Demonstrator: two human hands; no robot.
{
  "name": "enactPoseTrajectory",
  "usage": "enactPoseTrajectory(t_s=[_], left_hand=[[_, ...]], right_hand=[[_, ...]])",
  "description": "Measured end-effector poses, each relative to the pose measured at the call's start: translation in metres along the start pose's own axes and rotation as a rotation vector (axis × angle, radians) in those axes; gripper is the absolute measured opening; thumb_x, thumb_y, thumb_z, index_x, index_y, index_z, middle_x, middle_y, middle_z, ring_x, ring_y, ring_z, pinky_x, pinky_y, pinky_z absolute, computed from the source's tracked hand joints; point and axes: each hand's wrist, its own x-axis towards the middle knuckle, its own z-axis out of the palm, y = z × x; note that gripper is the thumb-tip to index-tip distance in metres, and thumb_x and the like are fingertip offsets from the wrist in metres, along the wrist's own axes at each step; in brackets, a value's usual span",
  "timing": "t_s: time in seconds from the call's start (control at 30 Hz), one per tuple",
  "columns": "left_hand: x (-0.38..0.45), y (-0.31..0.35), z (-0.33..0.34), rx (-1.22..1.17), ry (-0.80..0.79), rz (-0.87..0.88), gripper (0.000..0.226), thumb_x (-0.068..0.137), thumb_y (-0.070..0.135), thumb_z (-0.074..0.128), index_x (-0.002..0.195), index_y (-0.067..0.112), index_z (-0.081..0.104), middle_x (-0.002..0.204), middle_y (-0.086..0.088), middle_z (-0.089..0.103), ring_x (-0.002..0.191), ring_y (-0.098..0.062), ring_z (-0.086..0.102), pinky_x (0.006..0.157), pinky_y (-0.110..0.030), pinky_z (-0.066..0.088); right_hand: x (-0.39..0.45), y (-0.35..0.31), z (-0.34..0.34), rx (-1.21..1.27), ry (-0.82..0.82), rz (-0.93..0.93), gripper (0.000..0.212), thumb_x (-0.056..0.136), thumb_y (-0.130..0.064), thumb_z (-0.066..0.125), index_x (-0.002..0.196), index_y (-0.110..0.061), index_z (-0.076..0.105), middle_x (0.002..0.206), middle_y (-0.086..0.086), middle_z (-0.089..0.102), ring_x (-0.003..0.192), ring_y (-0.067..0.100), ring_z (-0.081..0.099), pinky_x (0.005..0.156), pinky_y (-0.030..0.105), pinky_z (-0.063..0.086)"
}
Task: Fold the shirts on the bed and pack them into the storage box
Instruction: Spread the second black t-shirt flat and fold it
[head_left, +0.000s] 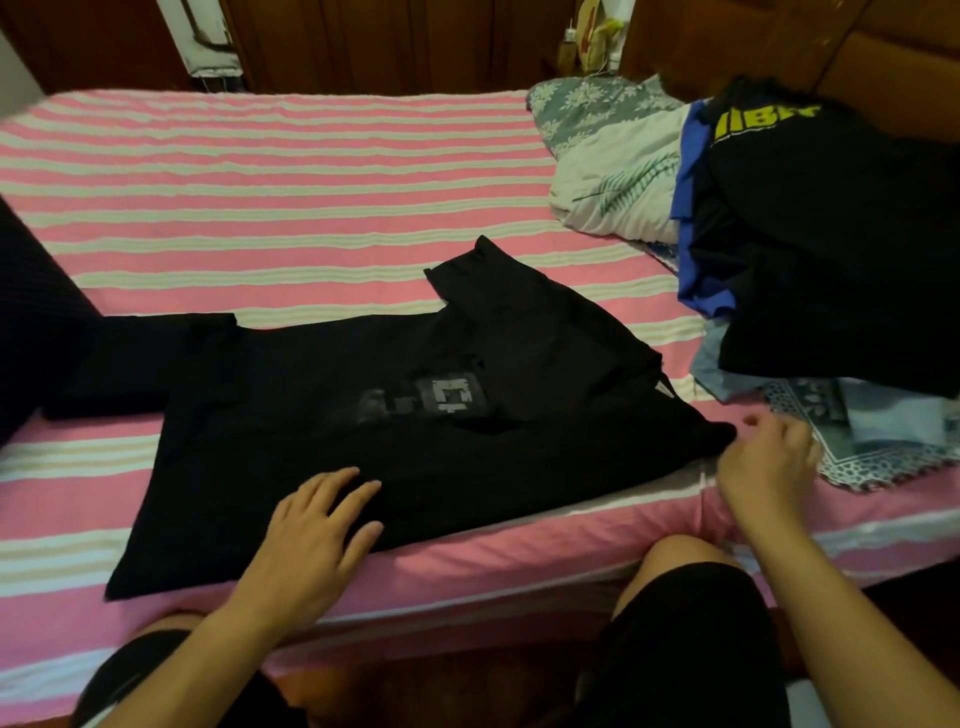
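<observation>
So a black T-shirt (415, 415) is spread out across the near edge of the bed (270, 171), which is covered in a pink and white striped sheet. A faded grey print can be seen around the middle of the shirt, and the far right sleeve is folded in over the body, with one sleeve sticking out to the left. The near hem hangs just about at the mattress edge.

The left hand (317, 525) is laid flat on the near part of the shirt, fingers spread and fairly straight, pressing on the fabric and not gripping anything. The right hand (763, 462) is seen at the right tip of the shirt, fingers loosely curled and a bit motion-blurred; it's touching or just beside the cloth there, but whether fabric is actually pinched can't be told.

On the right side of the bed a pile of clothes (831, 249) is heaped up, topped by a black shirt with yellow lettering, with something blue tucked under it. A crumpled white blanket (618, 171) with a leaf pattern is bunched just left of the pile, and a patterned grey cloth (883, 457) is lying near the right hand. Dark wooden furniture (395, 41) is visible beyond the far edge.
</observation>
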Motion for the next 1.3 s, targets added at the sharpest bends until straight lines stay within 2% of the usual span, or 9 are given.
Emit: enactPoseTrajectory(t_s=[0.1,0.2,0.37,0.53,0.67,0.8,0.97,1.13,1.3], left_hand=[[0.021,-0.026,-0.003,0.052,0.096,-0.12,0.07,0.097,0.064,0.015,0.157,0.034,0.035,0.165,0.0,0.03,0.154,-0.024,0.021,0.121,-0.045,0.024],[0.043,-0.072,-0.015,0.113,0.169,-0.317,0.051,0.105,0.043,0.041,0.149,0.019,0.05,0.152,-0.013,0.049,0.142,-0.035,0.042,0.112,-0.054,0.036],[0.037,-0.131,-0.036,0.302,0.188,-0.484,0.018,0.095,0.024,0.067,0.093,0.007,0.063,0.088,-0.022,0.064,0.086,-0.048,0.062,0.078,-0.059,0.047],[0.035,-0.133,-0.045,0.397,0.203,-0.59,0.02,0.083,0.013,0.076,0.091,0.006,0.06,0.087,-0.025,0.058,0.084,-0.047,0.056,0.075,-0.059,0.044],[0.099,-0.044,-0.055,-0.091,0.238,-0.396,0.02,0.091,0.02,0.062,0.109,0.015,0.069,0.099,-0.009,0.067,0.09,-0.036,0.063,0.077,-0.048,0.055],[0.207,0.078,-0.05,-0.889,-0.147,-0.603,0.028,0.101,0.04,0.058,0.094,0.014,0.067,0.085,-0.006,0.075,0.077,-0.025,0.073,0.08,-0.045,0.063],[0.28,0.119,-0.053,-1.109,-0.223,-0.738,0.017,0.102,0.015,0.059,0.091,0.002,0.061,0.084,-0.01,0.062,0.072,-0.02,0.062,0.073,-0.034,0.058],[0.288,0.108,-0.028,-1.037,-0.01,-0.673,0.013,0.094,0.012,0.069,0.106,0.015,0.062,0.097,-0.006,0.067,0.081,-0.018,0.066,0.073,-0.032,0.059],[0.293,0.095,-0.019,-1.449,-0.134,-0.737,0.028,0.097,0.011,0.067,0.122,-0.001,0.06,0.108,-0.013,0.07,0.092,-0.018,0.07,0.075,-0.027,0.059]], right_hand=[[-0.005,-0.055,0.018,0.039,0.055,-0.413,0.037,0.079,0.005,0.05,0.112,-0.001,0.066,0.118,0.023,0.058,0.108,0.044,0.052,0.092,0.052,0.042],[-0.004,-0.108,0.037,0.023,-0.212,-0.621,0.035,0.09,-0.008,0.048,0.12,-0.009,0.066,0.122,0.013,0.062,0.116,0.036,0.053,0.1,0.049,0.043],[0.053,-0.162,0.064,-0.067,-0.471,-0.44,0.053,0.101,-0.026,0.05,0.151,-0.013,0.038,0.153,0.014,0.038,0.14,0.036,0.035,0.115,0.049,0.033],[0.12,-0.182,0.093,-0.053,-0.622,-0.182,0.063,0.098,-0.038,0.058,0.15,-0.008,0.039,0.15,0.017,0.046,0.134,0.038,0.047,0.11,0.048,0.04],[0.142,-0.191,0.109,0.082,-0.766,-0.092,0.055,0.095,-0.038,0.067,0.141,-0.011,0.053,0.142,0.012,0.054,0.129,0.031,0.053,0.106,0.043,0.042],[0.157,-0.193,0.115,0.248,-0.838,-0.072,0.051,0.094,-0.028,0.07,0.14,-0.014,0.055,0.138,0.008,0.058,0.124,0.028,0.057,0.106,0.044,0.046],[0.165,-0.175,0.125,0.23,-0.693,-0.193,0.019,0.093,-0.026,0.07,0.101,-0.011,0.062,0.103,0.002,0.065,0.096,0.022,0.062,0.082,0.034,0.045],[0.156,-0.157,0.146,0.114,-0.653,-0.228,0.038,0.095,-0.036,0.065,0.127,-0.017,0.058,0.125,0.007,0.062,0.112,0.028,0.059,0.097,0.042,0.048],[0.171,-0.175,0.139,0.23,-0.849,-0.104,0.062,0.093,-0.042,0.067,0.145,-0.013,0.048,0.145,0.007,0.051,0.129,0.028,0.052,0.106,0.04,0.042]])
